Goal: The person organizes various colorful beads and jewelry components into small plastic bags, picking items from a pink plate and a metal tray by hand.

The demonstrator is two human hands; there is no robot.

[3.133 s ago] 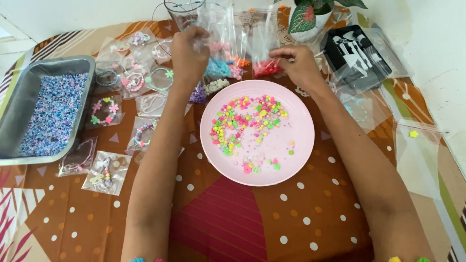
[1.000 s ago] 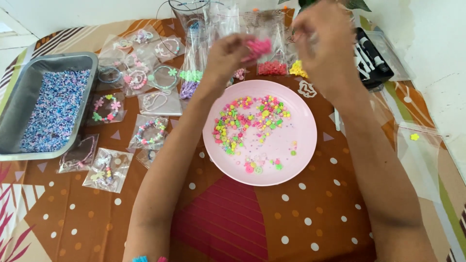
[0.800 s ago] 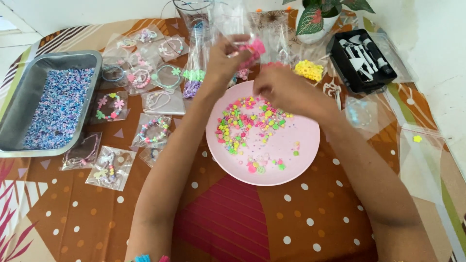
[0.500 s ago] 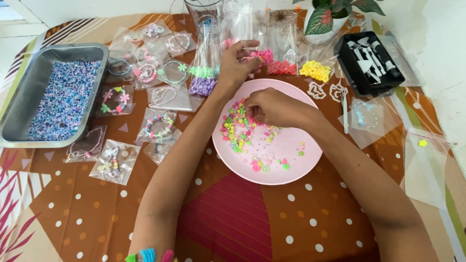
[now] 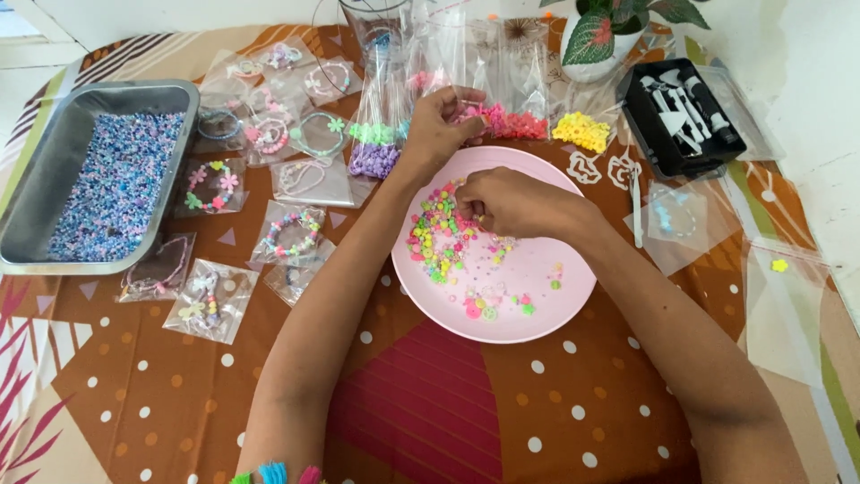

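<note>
Since moments earlier, right hand (image 5: 506, 202) lowered onto round pink plate (image 5: 537, 300), fingertips pinched among glossy multicoloured beads (image 5: 439, 237) at plate's 10 o'clock. Left hand (image 5: 439, 125), at plate's 12 o'clock, fingers curled against crinkly clear bag of pink beads (image 5: 506, 121); grip unclear.
</note>
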